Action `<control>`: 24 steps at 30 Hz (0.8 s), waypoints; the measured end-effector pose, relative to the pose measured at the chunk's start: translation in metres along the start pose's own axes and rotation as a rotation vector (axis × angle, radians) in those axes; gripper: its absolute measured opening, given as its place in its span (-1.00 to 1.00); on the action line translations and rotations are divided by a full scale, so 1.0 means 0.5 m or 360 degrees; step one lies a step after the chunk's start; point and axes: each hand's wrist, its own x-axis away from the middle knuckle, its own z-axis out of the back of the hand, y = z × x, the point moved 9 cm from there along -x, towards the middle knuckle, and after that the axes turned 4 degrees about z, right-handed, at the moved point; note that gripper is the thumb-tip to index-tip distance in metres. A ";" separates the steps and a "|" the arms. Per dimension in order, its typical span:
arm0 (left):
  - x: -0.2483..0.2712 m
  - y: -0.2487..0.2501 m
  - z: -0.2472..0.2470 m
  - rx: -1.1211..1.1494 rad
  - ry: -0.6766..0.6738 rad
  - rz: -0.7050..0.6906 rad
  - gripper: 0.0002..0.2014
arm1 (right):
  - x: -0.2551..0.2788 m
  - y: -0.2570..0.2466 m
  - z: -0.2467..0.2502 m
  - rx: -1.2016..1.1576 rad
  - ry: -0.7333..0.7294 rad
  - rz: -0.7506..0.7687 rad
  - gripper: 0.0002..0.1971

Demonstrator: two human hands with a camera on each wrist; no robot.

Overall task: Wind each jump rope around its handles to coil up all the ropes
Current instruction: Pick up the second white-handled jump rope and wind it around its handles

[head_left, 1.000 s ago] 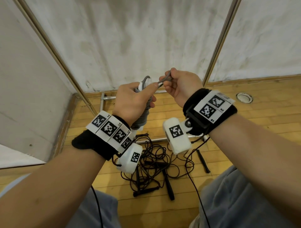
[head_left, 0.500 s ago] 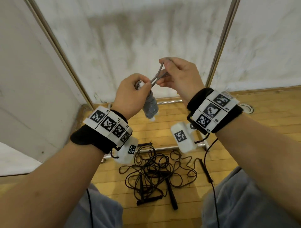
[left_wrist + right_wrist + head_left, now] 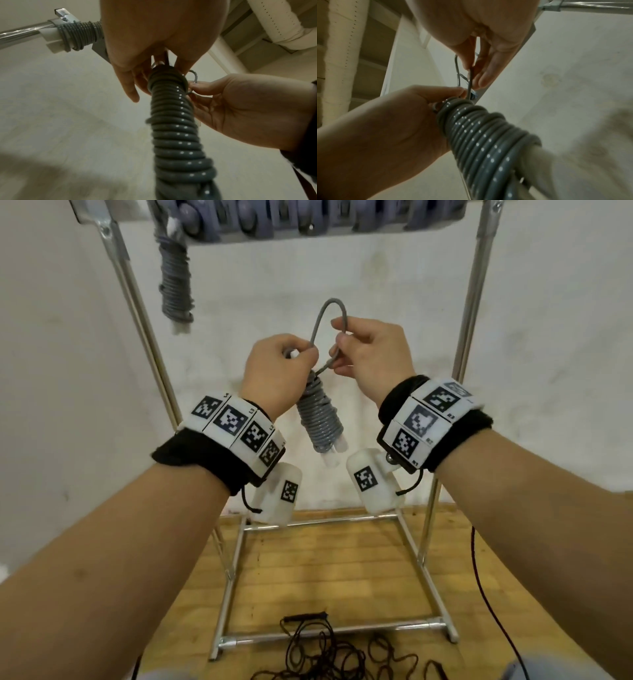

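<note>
A grey jump rope [image 3: 320, 419] is wound tightly round its two white handles and hangs from my left hand [image 3: 281, 368], which grips the top of the bundle. The coil [image 3: 178, 129] fills the left wrist view and shows again as the coil [image 3: 481, 136] in the right wrist view. My right hand [image 3: 366, 350] pinches the free loop of grey rope [image 3: 330, 306] that arcs up above both hands. A second coiled grey rope [image 3: 175, 282] hangs from the rack's top rail at upper left.
A metal rack [image 3: 472, 302] stands against the white wall, its base bars on the wooden floor [image 3: 329, 570]. A tangle of black jump ropes [image 3: 342, 655] lies on the floor in front of it. A dark cable [image 3: 479, 577] trails at the right.
Both hands have risen with the grey bundle and my view has tilted up to the rack's top rail. The loop held by the right hand now stands taller above the bundle.
</note>
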 end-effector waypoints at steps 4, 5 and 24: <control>-0.066 0.056 0.042 0.0004 0.0205 -0.0063 -0.86 | -0.078 -0.064 -0.022 0.0024 0.0019 0.0121 -0.75; -0.083 0.067 0.053 0.0014 0.0256 -0.0074 -0.87 | -0.097 -0.078 -0.028 0.0027 0.0021 0.0134 -0.77; -0.274 0.109 0.279 -0.0267 0.0873 -0.0114 -0.82 | -0.325 -0.154 -0.246 0.0095 -0.0014 0.0246 -0.68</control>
